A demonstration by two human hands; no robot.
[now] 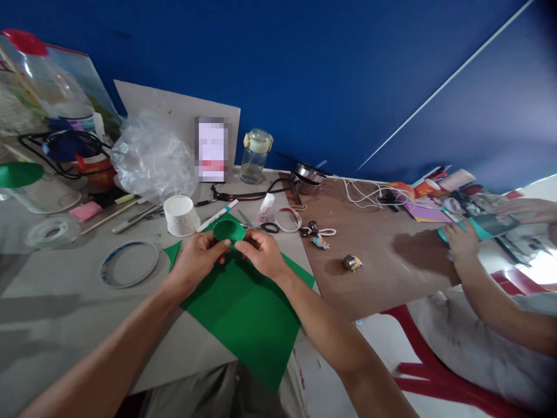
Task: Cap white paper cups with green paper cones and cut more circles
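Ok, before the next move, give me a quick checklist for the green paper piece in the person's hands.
1. Grip on the green paper cup: ok, the left hand and right hand both hold it.
2. Green sheet under the hands: ok, it lies flat on the table.
3. Scissors: ok, they lie just past the far corner of the sheet.
4. Glue bottle: ok, it lies near the scissors.
5. Cup's join: cannot tell, the hands cover much of it.
6. Co-worker's hand: ok, it holds a magazine well off to the right.
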